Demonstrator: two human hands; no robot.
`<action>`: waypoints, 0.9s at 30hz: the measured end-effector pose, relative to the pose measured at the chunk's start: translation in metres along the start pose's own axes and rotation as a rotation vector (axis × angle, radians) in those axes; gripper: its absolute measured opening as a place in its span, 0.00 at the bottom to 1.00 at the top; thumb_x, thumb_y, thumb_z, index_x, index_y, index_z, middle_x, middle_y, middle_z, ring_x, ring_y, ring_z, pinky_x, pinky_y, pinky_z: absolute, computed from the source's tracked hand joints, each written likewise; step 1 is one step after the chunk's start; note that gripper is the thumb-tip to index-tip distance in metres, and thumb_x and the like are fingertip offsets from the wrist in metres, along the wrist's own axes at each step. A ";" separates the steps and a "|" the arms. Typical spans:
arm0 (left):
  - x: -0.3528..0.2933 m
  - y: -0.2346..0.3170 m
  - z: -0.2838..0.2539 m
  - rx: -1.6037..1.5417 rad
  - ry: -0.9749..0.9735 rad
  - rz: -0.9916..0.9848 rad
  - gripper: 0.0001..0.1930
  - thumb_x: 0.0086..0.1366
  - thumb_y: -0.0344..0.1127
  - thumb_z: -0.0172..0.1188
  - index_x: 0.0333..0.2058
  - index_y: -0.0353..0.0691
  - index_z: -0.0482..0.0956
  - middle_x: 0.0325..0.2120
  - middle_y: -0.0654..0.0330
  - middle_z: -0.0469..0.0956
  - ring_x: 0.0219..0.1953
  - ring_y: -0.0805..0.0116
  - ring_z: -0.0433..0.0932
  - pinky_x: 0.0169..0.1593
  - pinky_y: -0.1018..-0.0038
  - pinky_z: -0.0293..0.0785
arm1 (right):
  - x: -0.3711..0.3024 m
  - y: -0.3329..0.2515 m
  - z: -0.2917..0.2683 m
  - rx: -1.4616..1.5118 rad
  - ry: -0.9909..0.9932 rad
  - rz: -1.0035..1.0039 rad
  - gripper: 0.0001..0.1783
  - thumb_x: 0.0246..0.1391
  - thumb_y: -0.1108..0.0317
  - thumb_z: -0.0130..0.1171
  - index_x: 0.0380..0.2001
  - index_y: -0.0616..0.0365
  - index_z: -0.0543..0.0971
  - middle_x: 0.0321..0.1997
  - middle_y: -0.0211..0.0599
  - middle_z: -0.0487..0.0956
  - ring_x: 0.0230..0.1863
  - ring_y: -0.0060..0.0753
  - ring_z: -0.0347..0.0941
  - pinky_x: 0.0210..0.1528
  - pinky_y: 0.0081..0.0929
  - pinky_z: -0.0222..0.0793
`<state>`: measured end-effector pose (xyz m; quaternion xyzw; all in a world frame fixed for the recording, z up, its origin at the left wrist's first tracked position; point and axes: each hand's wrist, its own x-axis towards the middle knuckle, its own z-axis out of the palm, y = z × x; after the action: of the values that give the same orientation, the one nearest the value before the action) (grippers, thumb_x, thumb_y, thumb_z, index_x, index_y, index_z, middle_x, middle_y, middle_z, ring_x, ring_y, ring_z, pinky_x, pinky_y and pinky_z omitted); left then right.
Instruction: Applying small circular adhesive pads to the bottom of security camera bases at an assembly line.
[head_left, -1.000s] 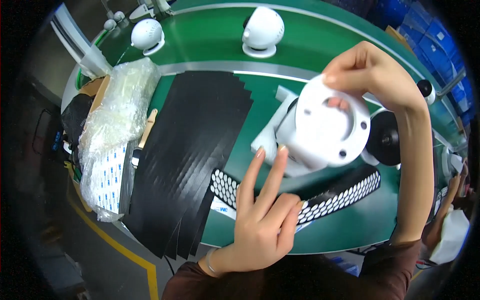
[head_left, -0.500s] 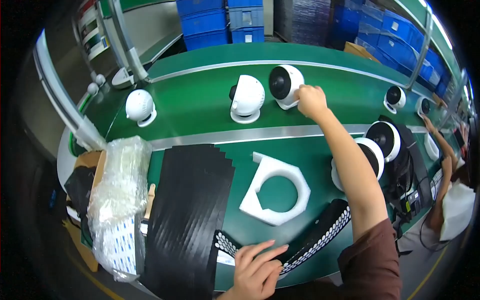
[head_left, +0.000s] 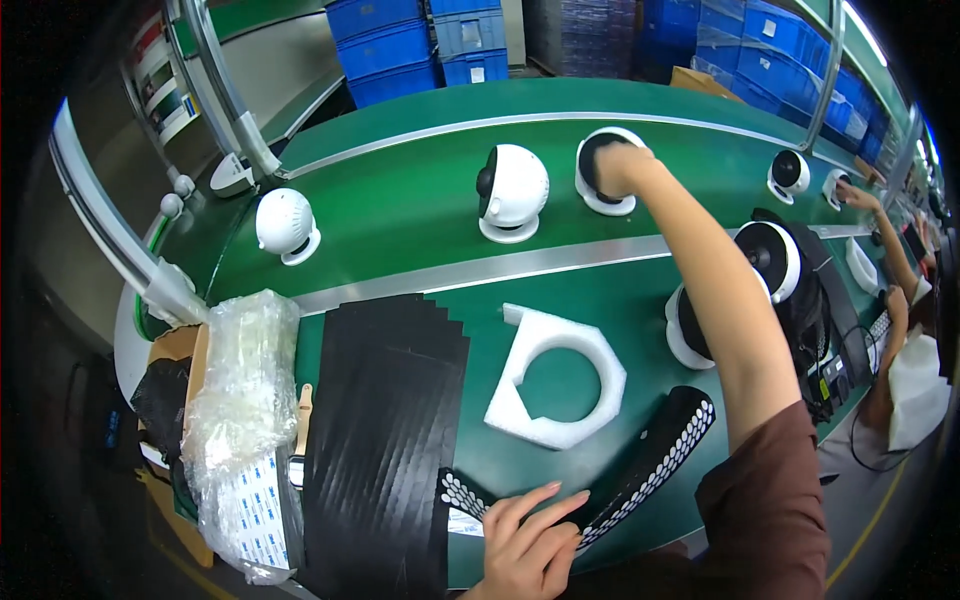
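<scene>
On the green belt (head_left: 400, 225), the right hand (head_left: 622, 170), blurred, lies against the black front of a white ball-shaped device (head_left: 588, 168) standing on its round base; whether the fingers grip it, I cannot tell. The left hand (head_left: 532, 540), fingers loosely extended, touches a curved black strip with white hexagonal dots (head_left: 655, 465) at the worktable's near edge; any pinch is hidden. Just beyond the strip lies a notched white foam ring (head_left: 560, 335). Left of that are stacked black sheets (head_left: 390, 430), then a clear plastic-wrapped bundle (head_left: 240, 385).
</scene>
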<state>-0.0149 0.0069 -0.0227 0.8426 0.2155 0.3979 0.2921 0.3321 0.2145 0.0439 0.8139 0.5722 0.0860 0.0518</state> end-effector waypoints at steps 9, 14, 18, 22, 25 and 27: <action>0.003 0.004 0.013 0.054 0.072 0.019 0.01 0.50 0.23 0.54 0.23 0.35 0.73 0.33 0.53 0.78 0.39 0.51 0.72 0.48 0.62 0.62 | 0.011 -0.073 0.067 0.680 0.536 -0.098 0.62 0.18 0.55 0.72 0.59 0.53 0.46 0.58 0.56 0.53 0.54 0.57 0.59 0.50 0.50 0.64; 0.005 0.003 0.015 0.069 0.056 0.044 0.08 0.48 0.25 0.57 0.30 0.35 0.74 0.34 0.51 0.76 0.41 0.52 0.73 0.48 0.62 0.63 | -0.017 -0.055 0.007 1.168 0.342 -0.015 0.57 0.23 0.45 0.67 0.54 0.66 0.51 0.45 0.59 0.69 0.45 0.60 0.68 0.46 0.51 0.67; -0.004 0.004 0.009 0.150 0.097 -0.160 0.02 0.47 0.23 0.53 0.23 0.34 0.70 0.43 0.48 0.73 0.46 0.52 0.69 0.49 0.63 0.61 | -0.093 -0.063 -0.045 1.690 -0.330 -0.170 0.35 0.40 0.41 0.53 0.46 0.57 0.69 0.44 0.45 0.72 0.38 0.47 0.74 0.30 0.47 0.74; 0.003 0.002 0.016 0.078 0.052 -0.251 0.04 0.50 0.26 0.58 0.24 0.34 0.71 0.53 0.43 0.63 0.51 0.48 0.65 0.52 0.64 0.60 | -0.133 -0.039 -0.014 1.710 -0.509 -0.329 0.34 0.45 0.36 0.41 0.46 0.50 0.71 0.39 0.41 0.76 0.37 0.39 0.75 0.25 0.46 0.75; 0.004 0.004 0.018 0.134 0.114 -0.166 0.04 0.51 0.26 0.57 0.25 0.33 0.72 0.47 0.46 0.69 0.49 0.51 0.66 0.49 0.66 0.62 | -0.168 -0.045 -0.015 1.510 -0.520 -0.148 0.40 0.44 0.36 0.44 0.48 0.62 0.67 0.36 0.47 0.75 0.31 0.38 0.76 0.19 0.33 0.74; 0.004 -0.001 0.017 0.119 0.103 -0.142 0.03 0.51 0.27 0.58 0.25 0.35 0.73 0.40 0.54 0.73 0.47 0.53 0.68 0.50 0.62 0.60 | -0.177 -0.058 -0.013 1.213 -0.381 -0.135 0.42 0.45 0.36 0.45 0.47 0.68 0.65 0.33 0.51 0.75 0.27 0.38 0.76 0.18 0.32 0.74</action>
<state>0.0007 0.0050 -0.0298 0.8193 0.3128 0.4056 0.2576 0.2177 0.0673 0.0319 0.6617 0.5500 -0.4028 -0.3122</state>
